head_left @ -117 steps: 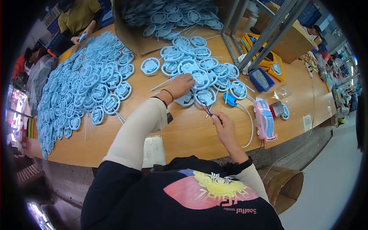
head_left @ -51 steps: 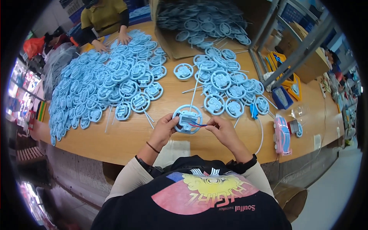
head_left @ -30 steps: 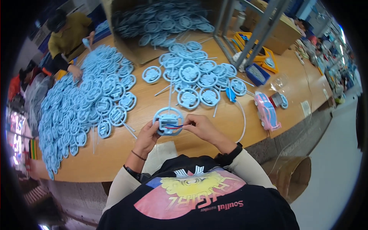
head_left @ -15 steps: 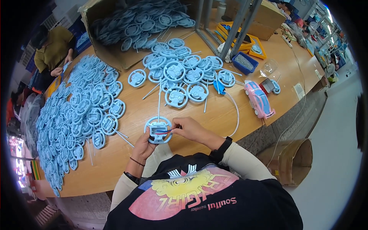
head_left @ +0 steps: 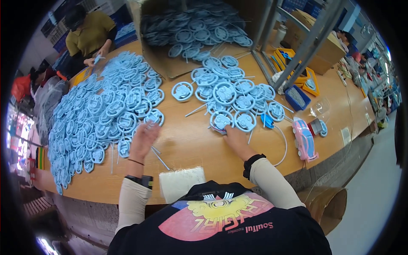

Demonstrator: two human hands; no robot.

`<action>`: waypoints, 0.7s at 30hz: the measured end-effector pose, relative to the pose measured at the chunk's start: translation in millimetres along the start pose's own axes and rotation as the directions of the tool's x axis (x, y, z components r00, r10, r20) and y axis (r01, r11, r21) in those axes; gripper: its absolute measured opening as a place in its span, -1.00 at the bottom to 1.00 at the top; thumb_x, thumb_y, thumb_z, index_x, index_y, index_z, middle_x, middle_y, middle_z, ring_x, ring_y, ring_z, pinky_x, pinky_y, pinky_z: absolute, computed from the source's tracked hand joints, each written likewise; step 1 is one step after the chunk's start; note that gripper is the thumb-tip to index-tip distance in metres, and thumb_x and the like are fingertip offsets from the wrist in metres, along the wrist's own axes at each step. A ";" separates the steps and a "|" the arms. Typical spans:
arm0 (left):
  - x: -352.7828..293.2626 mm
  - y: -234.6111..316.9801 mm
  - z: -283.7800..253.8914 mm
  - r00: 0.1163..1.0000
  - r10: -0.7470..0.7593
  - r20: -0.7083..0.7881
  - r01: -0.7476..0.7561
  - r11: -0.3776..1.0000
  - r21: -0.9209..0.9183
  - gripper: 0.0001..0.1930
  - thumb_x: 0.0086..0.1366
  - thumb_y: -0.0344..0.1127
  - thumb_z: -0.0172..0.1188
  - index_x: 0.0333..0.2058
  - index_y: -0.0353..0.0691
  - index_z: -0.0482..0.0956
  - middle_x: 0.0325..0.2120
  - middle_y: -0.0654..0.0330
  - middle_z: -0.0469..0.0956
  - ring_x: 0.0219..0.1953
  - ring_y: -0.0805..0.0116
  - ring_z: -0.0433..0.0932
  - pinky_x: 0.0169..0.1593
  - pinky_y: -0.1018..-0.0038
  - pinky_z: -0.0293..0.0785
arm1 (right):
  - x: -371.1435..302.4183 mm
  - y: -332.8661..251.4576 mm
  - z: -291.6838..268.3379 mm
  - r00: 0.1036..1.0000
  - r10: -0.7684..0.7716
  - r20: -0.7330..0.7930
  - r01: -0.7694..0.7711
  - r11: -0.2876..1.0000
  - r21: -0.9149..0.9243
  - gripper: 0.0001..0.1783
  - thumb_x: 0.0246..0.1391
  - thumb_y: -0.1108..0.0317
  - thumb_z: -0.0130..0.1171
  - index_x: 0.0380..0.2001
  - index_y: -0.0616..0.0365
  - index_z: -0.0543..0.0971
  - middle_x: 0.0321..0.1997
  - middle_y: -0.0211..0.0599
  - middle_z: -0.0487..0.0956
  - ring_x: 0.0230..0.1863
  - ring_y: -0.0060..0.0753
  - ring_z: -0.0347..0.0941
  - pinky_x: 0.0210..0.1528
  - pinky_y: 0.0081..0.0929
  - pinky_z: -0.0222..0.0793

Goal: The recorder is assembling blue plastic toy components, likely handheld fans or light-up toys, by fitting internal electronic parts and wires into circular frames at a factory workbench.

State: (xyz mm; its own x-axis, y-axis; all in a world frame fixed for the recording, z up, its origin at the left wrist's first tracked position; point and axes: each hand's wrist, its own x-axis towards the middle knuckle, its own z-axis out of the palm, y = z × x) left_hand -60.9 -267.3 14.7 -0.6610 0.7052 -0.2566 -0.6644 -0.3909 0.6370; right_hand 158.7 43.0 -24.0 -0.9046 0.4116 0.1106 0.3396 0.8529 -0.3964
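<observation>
My right hand (head_left: 238, 139) is closed at the near rim of a light-blue toy steering wheel (head_left: 221, 120), which lies at the front of the middle heap. A thin dark reddish line, perhaps wire, shows beside those fingers. My left hand (head_left: 144, 138), slightly blurred, has its fingers apart over the right edge of the large left pile of steering wheels (head_left: 95, 104). No object shows in it, and it partly covers the wheels beneath. Another steering wheel (head_left: 245, 121) sits just right of the one at my right hand. Thin pale-blue sticks (head_left: 160, 158) lie below my left hand.
A cardboard box (head_left: 165, 63) full of wheels stands behind the heap, beside a metal frame (head_left: 306, 46). At right are a blue bin (head_left: 297, 97), yellow trays (head_left: 312, 83), a pink toy car (head_left: 304, 140) and a white cable. A pale square sheet (head_left: 182, 183) lies near me. A co-worker sits far left.
My hands have parted: the left moved to the left pile, the right forward to the middle heap. The steering wheel they held together is no longer between them. The view has shifted.
</observation>
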 end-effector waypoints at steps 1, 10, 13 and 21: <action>4.4 -20.2 11.5 0.995 -0.085 -0.048 0.090 0.988 0.121 -0.54 0.26 -0.08 -0.03 0.02 -0.27 0.28 -0.06 -0.03 0.37 -0.01 0.11 0.39 0.02 0.28 0.36 | 1.8 3.8 4.8 0.999 0.033 0.030 -0.033 0.999 -0.015 -0.78 -0.17 0.33 0.11 -0.38 0.15 0.43 -0.51 -0.04 0.53 -0.45 -0.01 0.48 -0.41 -0.14 0.36; 2.3 -110.2 98.6 0.760 -0.600 0.250 0.536 0.796 0.281 -0.42 0.28 0.12 -0.19 0.05 -0.28 0.25 -0.04 0.10 0.36 0.04 0.27 0.33 0.09 0.31 0.26 | 15.7 -84.9 -62.4 0.997 0.036 -0.075 0.016 0.798 0.602 -0.75 -0.07 0.27 0.16 -0.43 0.19 0.36 -0.66 -0.21 0.47 -0.65 -0.33 0.39 -0.57 -0.44 0.27; 5.2 -109.1 128.4 0.843 -0.268 0.467 0.373 0.916 -0.148 -0.50 0.30 0.03 -0.16 0.05 -0.24 0.26 -0.04 0.16 0.37 0.03 0.33 0.32 0.10 0.33 0.24 | 5.3 -98.0 -58.6 0.997 -0.071 -0.010 0.041 0.460 0.887 -0.73 -0.02 0.32 0.14 -0.34 0.23 0.33 -0.56 -0.31 0.50 -0.57 -0.47 0.39 -0.51 -0.48 0.29; -6.2 -56.8 116.9 0.984 0.054 0.172 -0.056 0.998 0.005 -0.67 0.30 -0.22 -0.06 -0.01 -0.22 0.32 -0.17 0.22 0.45 -0.16 0.40 0.46 -0.03 0.41 0.38 | -16.9 -99.4 -88.4 0.979 -0.153 0.134 0.024 0.742 0.670 -0.72 0.08 0.21 0.02 -0.33 0.23 0.33 -0.53 -0.05 0.44 -0.45 -0.03 0.41 -0.43 -0.27 0.26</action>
State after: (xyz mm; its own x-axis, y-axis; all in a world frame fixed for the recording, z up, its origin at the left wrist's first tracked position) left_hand 21.7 -180.3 65.1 -0.6260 0.7743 -0.0928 -0.6245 -0.4265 0.6543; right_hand 163.1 -20.3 94.1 -0.9721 0.2297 0.0467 0.0577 0.4276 -0.9021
